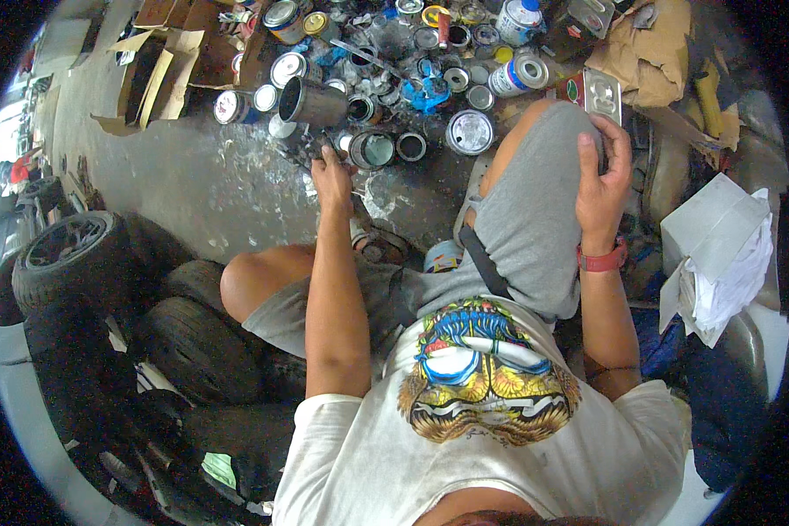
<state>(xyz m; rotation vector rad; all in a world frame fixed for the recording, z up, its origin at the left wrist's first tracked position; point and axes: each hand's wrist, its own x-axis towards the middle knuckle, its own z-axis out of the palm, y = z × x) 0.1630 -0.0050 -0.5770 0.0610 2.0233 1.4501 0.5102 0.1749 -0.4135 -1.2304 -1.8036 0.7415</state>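
My left hand (331, 182) reaches down to the floor beside the near cans, its fingers closed around something dark and thin that I cannot make out. Just right of those fingers stands a can of grey-green paint (377, 151). A smaller can with dark contents (410, 146) is next to it. Beyond the hand, a tall grey can (311, 103) leans over, its dark mouth turned to the left. My right hand (603, 180) rests on my raised right knee, thumb and fingers apart, holding nothing.
Many paint cans crowd the far floor, among them a white-labelled can (519, 76) and a lidded tin (470, 131). Crumpled blue material (427, 95) lies between them. Torn cardboard boxes (162, 83) stand far left, tyres (66, 259) at left, and a white box with papers (719, 250) at right.
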